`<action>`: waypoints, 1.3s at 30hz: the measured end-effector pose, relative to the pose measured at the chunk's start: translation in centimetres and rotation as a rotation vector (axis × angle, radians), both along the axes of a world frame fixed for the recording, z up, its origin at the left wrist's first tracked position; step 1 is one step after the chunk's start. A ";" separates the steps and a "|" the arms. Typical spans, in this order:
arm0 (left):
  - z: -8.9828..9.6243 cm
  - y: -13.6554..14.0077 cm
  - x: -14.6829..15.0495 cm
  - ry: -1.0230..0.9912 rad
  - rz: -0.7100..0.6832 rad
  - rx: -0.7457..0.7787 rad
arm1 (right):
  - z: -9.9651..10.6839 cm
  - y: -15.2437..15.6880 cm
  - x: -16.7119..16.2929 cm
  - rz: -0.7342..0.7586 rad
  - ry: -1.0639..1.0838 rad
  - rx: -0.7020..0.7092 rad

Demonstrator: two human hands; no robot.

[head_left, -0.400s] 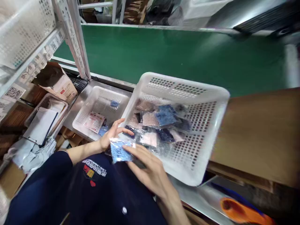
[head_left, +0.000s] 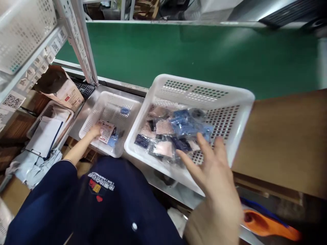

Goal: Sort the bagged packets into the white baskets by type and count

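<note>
In the small white basket (head_left: 84, 132), my left hand (head_left: 95, 130) is closed at the left edge of a flat packet with a printed red-and-white label (head_left: 106, 131). Its fingertips are partly hidden. A blue packet (head_left: 112, 140) lies under that label, and a small blue piece (head_left: 125, 111) rests farther back. My right hand (head_left: 213, 166) hovers with fingers spread over the large white basket (head_left: 244, 112). Just beyond its fingertips lies a clear-wrapped light blue packet (head_left: 204, 130). Pink packets (head_left: 164, 127), white ones (head_left: 162, 148) and navy ones (head_left: 142, 141) crowd the basket's left half.
A green conveyor belt (head_left: 143, 51) runs behind both baskets. To the right is a brown cardboard surface (head_left: 283, 143), with an orange object (head_left: 268, 224) below it. An open carton (head_left: 67, 92), a keyboard (head_left: 86, 89) and a clipboard (head_left: 44, 137) stand left, beside a metal rack post (head_left: 80, 41).
The blue packet that was between my hands has left them; a similar one now lies in the large basket. My left hand moved left to the printed packet; my right hand moved right and spread.
</note>
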State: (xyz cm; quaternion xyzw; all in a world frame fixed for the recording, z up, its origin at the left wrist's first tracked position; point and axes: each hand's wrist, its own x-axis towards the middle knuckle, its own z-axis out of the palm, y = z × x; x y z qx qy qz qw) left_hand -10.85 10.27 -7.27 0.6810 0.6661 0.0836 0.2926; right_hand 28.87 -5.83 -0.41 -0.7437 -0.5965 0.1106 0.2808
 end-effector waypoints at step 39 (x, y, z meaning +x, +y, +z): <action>-0.2 -0.8 -13.2 -0.358 0.020 0.180 | -17.5 14.5 -26.4 0.291 0.032 -0.547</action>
